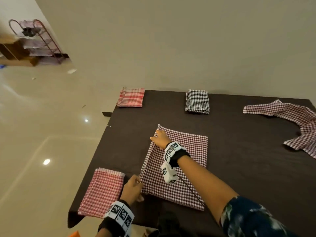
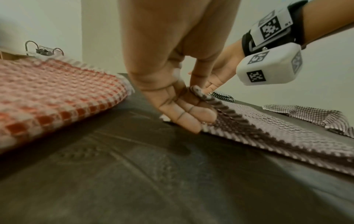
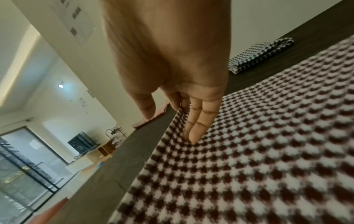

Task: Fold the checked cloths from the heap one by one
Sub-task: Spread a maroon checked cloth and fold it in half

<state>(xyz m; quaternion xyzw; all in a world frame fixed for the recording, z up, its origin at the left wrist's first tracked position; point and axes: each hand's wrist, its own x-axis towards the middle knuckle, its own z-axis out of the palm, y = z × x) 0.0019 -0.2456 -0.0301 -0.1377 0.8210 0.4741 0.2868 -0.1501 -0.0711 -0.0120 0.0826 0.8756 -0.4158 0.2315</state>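
As only wrist views reveal, left hand (image 2: pixel 172 94) pinches the brown cloth (image 2: pixel 277 133), right hand (image 3: pixel 172 68) presses it.

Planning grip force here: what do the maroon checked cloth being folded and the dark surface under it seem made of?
The maroon checked cloth: woven fabric, probably cotton, matte; raised waffle-like weave and limp folded edge show close up. The dark surface: matte brown cover, likely cloth; faint creases and embossed pattern; fibre unclear.

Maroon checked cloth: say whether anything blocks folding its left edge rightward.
Nothing visible does. The left hand pinches the near corner of the maroon cloth, the right hand touches its far corner; the folded red cloth, black cloth and heap lie apart.
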